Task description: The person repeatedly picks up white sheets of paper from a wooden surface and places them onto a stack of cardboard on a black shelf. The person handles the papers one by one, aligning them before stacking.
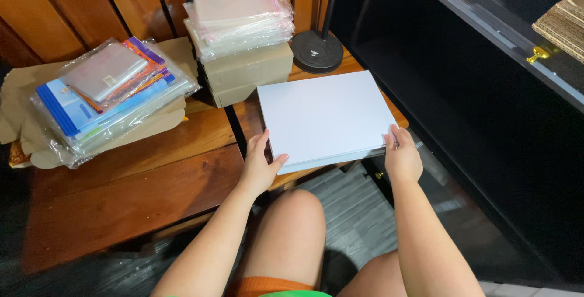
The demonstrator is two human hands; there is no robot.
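Left hand (pixel 260 166) and right hand (pixel 400 156) each grasp a near corner of the white box (pixel 323 117) on the counter (pixel 131 178), mid-frame.

Wooden table (pixel 121 193), reddish-brown planks. Far left: pile of colourful booklets in clear plastic sleeves (pixel 103 93), resting on flattened brown cardboard (pixel 24 120). Centre back: two stacked brown cardboard boxes (pixel 249 75), a heap of clear plastic bags (pixel 237 17) on top. Just right of the boxes: round black stand base (pixel 317 50) with upright pole. Right: black cabinet (pixel 486 120), small brass knob (pixel 538 55).
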